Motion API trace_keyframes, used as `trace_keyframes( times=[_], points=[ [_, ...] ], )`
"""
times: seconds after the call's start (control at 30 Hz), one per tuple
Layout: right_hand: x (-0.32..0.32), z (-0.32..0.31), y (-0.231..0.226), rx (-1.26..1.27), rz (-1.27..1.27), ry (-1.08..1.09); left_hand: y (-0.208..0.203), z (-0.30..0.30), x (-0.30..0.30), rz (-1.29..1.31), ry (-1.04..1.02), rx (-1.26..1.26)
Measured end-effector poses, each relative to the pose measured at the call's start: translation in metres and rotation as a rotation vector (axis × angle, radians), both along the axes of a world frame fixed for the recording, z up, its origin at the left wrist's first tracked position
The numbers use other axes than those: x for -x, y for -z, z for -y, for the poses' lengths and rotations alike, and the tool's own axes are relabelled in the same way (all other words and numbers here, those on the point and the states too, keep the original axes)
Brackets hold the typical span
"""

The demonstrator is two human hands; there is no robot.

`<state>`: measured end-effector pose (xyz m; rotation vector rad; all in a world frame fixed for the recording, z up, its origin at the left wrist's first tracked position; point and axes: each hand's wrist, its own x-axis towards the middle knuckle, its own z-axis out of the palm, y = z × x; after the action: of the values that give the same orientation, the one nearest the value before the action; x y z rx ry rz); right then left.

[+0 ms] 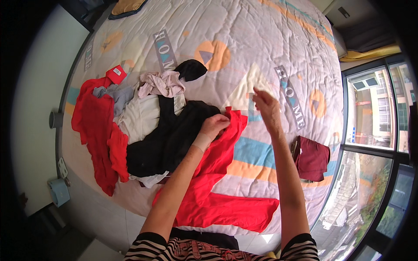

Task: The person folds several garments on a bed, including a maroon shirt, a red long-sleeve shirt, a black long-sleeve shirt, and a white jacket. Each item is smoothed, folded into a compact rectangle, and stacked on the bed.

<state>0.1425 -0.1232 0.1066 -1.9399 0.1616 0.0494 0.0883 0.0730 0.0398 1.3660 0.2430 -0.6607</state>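
Red garment spread along the bed's near side, middle stretch partly hidden under the left forearm. Maroon folded cloth right of the right forearm, layers hard to count. Black garment left of the red, overlapping white cloth; outline lost in dark folds. Left hand: fingers closed on the red garment's far end, thumb unclear. Right hand: fingers half bent, clear of the cloth, nothing seen in them. Farthest: folded yellowish item, cut off above.
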Motion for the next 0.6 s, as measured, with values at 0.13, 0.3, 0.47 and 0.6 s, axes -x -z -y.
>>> trace_keyframes(
  times=[0.13, 0.3, 0.47, 0.6],
  points=[
    [0.026, 0.028, 0.071, 0.425, -0.007, -0.045, 0.006, -0.011, -0.004, 0.053, -0.119, 0.04],
    [0.044, 0.011, 0.097, 0.255, -0.089, -0.213, 0.008, -0.005, -0.003, 0.033, -0.023, -0.141],
    [0.081, 0.051, 0.05, -0.257, -0.326, 0.156, -0.014, -0.006, 0.009, 0.375, -0.059, -0.171],
    [0.119, 0.084, -0.008, -0.488, -0.276, 0.366, -0.043, -0.055, 0.086, 0.211, 0.01, -0.159]
  ],
)
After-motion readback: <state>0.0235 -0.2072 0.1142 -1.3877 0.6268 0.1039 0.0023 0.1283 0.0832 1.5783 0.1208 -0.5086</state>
